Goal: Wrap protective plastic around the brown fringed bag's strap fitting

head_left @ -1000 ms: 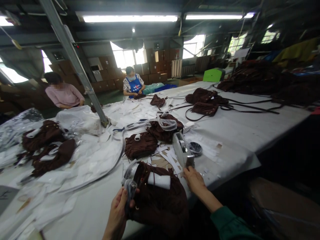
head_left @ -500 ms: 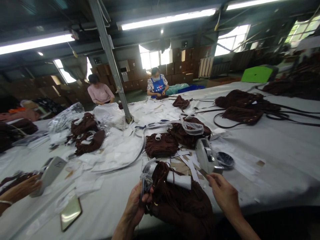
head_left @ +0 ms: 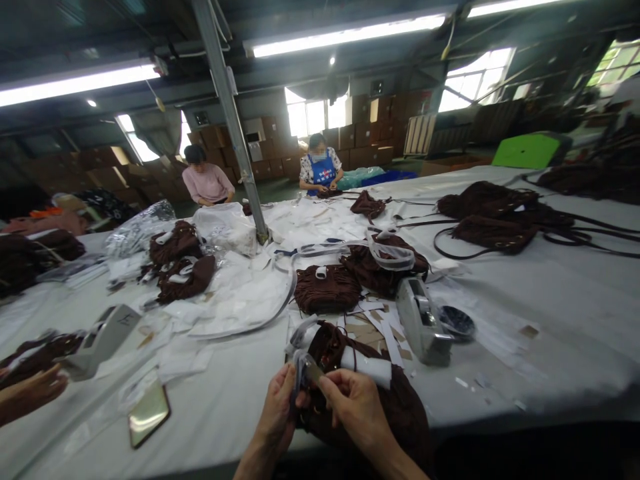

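My left hand (head_left: 274,410) pinches a plastic-wrapped strap (head_left: 300,343) that rises from a dark brown fringed bag (head_left: 400,417). My right hand (head_left: 357,403) is closed on a short piece of tape (head_left: 314,373), held against the wrapped strap just beside my left fingers. The bag lies at the table's front edge, partly hidden behind my right hand and wrist. A white padding roll (head_left: 370,368) sits across its top. Right of the bag stands a grey tape dispenser (head_left: 425,327).
Brown bags (head_left: 327,288) lie beyond, among paper strips (head_left: 385,333). On the left are a phone (head_left: 149,415), a second tape dispenser (head_left: 103,340) and a co-worker's hand (head_left: 43,393). A metal post (head_left: 233,120) rises from the table. Two people (head_left: 320,167) work across it.
My right hand has moved left from beside the tape dispenser, bringing the tape to the wrapped strap in my left hand. The co-worker's hand has come away from the left dispenser.
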`<move>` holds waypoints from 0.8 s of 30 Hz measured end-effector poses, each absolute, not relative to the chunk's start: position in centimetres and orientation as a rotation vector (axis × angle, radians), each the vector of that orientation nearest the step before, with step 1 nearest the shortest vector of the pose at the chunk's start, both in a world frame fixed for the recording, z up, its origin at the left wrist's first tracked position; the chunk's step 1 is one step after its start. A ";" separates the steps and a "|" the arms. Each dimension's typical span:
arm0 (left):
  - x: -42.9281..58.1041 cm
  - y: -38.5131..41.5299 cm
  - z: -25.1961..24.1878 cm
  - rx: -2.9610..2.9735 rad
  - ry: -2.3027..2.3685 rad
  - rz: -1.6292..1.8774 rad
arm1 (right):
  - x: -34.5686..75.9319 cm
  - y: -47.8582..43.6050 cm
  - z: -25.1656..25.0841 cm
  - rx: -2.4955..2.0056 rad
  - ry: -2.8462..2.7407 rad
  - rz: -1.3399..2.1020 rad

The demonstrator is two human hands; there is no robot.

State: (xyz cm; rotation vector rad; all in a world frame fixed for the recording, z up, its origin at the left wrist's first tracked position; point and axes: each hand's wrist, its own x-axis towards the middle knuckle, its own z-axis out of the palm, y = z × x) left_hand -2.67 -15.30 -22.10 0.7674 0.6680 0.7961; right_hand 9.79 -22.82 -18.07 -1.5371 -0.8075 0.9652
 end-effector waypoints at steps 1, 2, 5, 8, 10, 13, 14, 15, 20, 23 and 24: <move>-2.6 -15.4 -22.1 0.771 0.678 0.807 | 9.7 -22.7 -18.1 -1.567 -0.812 0.938; -2.5 -15.5 -22.1 0.779 0.685 0.818 | 9.6 -22.7 -18.2 -1.597 -0.820 0.915; -2.4 -15.4 -22.3 0.814 0.687 0.856 | 9.4 -22.6 -18.2 -1.669 -0.858 0.876; -2.4 -15.3 -22.6 0.830 0.673 0.876 | 9.3 -22.7 -18.2 -1.677 -0.849 0.858; -2.4 -15.2 -22.6 0.829 0.668 0.875 | 9.3 -22.7 -18.2 -1.663 -0.825 0.838; -2.4 -15.2 -22.5 0.804 0.676 0.857 | 9.4 -22.7 -18.6 -1.654 -0.812 0.827; -2.4 -15.3 -22.6 0.792 0.684 0.854 | 9.3 -22.7 -18.8 -1.651 -0.814 0.838; -2.5 -15.3 -22.7 0.783 0.697 0.853 | 9.3 -22.7 -19.0 -1.648 -0.818 0.852; -2.6 -15.6 -23.5 0.882 0.744 0.856 | 8.9 -22.6 -20.1 -1.679 -0.819 0.867; -2.6 -15.5 -23.6 1.005 0.765 0.863 | 9.0 -22.4 -20.1 -1.628 -0.809 0.893; -2.5 -15.3 -23.5 1.043 0.773 0.862 | 9.1 -22.3 -20.1 -1.600 -0.812 0.912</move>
